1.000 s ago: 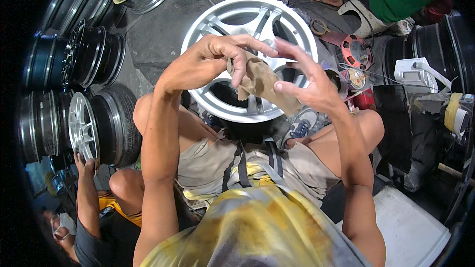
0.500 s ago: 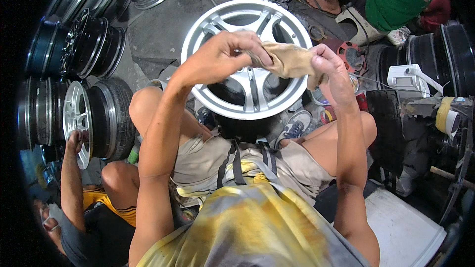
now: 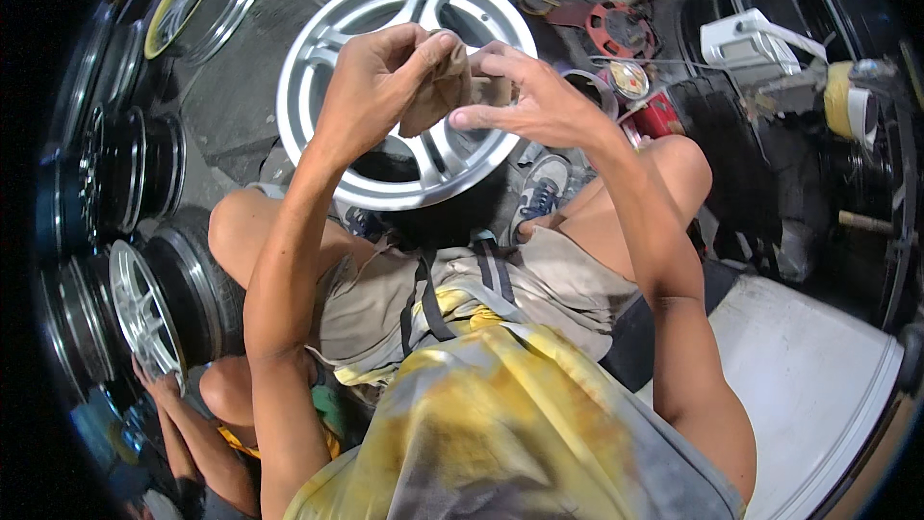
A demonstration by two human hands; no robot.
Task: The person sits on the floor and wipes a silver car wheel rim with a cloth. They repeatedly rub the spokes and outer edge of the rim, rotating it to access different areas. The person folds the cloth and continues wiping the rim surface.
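A large silver wheel rim [image 3: 300,101] with several spokes lies in front of my knees. Above it, my left hand [image 3: 371,87] pinches a tan, crumpled sheet [image 3: 438,101] between thumb and fingers; whether it is cloth or sandpaper I cannot make out. The sheet is folded and hangs down from the fingertips. Just to the right of it is my right hand [image 3: 544,101], its thumb and fingers apart around the sheet's right side. Whether those fingertips touch the sheet is hard to see.
Stacked dark rims and a tyre [image 3: 197,299] stand at the left, where another person's hands [image 3: 159,380] touch a smaller silver rim [image 3: 144,313]. A red disc-shaped part [image 3: 621,31], a can [image 3: 630,80] and a white device [image 3: 749,43] lie to the right. A white lid-like surface [image 3: 799,376] is at lower right.
The sheet, earlier stretched between both hands, is now folded in my left hand. My right hand has moved left and its fingers have spread. The view has shifted to the right.
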